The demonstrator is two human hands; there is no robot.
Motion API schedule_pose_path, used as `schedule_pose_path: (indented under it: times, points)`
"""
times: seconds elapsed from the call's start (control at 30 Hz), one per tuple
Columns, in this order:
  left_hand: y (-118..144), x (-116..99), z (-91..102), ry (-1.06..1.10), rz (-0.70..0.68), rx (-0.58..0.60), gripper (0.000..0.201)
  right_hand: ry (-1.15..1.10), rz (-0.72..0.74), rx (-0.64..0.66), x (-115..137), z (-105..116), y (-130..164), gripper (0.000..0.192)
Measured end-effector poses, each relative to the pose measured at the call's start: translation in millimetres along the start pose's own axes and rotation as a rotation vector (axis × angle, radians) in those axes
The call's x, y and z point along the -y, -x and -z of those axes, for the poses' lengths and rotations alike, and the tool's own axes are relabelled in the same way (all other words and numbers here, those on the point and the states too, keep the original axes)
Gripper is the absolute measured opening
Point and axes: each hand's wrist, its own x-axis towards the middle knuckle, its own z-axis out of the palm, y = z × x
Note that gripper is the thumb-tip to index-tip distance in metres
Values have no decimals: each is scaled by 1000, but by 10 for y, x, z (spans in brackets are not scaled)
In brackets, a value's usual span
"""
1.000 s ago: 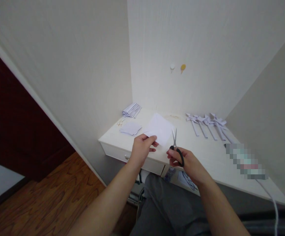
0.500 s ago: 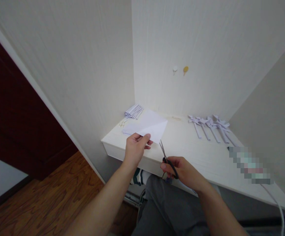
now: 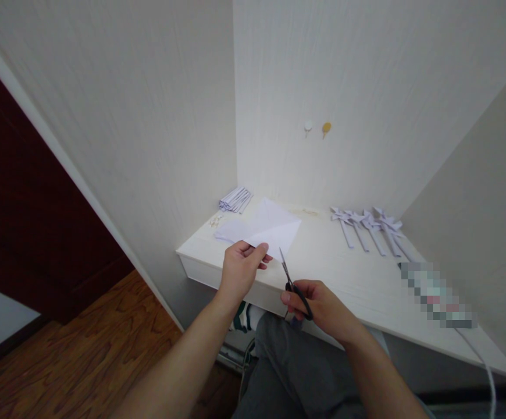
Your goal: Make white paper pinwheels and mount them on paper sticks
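A white square of paper (image 3: 274, 224) with a diagonal crease is pinched at its near edge by my left hand (image 3: 243, 265), thumb on top. My right hand (image 3: 316, 305) holds black-handled scissors (image 3: 285, 269), fingers in the loops. Their narrow blades point up and away, with the tips at the paper's near corner; whether they touch it I cannot tell. More white paper (image 3: 227, 231) lies on the white desk (image 3: 323, 279), left of the held sheet.
Rolled paper sticks (image 3: 236, 199) lie bundled at the back left, beside small pale bits (image 3: 215, 220). Several paper pinwheels (image 3: 366, 224) lie at the back right. A blurred-out object (image 3: 436, 295) with a white cable (image 3: 475, 352) rests on the right. Two hooks (image 3: 327, 127) hang on the wall.
The scissor blades, spread a little before, are now closer together, and their tips have come to the paper's near corner. My left hand keeps its pinch on the paper.
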Motion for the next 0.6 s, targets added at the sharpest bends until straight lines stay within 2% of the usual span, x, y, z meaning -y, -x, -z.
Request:
schedule_pose_path:
  times: [0.43,0.6]
  points:
    - [19,3,-19,26,28,-4,28,8,-27,-10,53,-17,4,55]
    - [25,-15,-20,14,75,55,27,17,-34,-17,54,-29,-9,56]
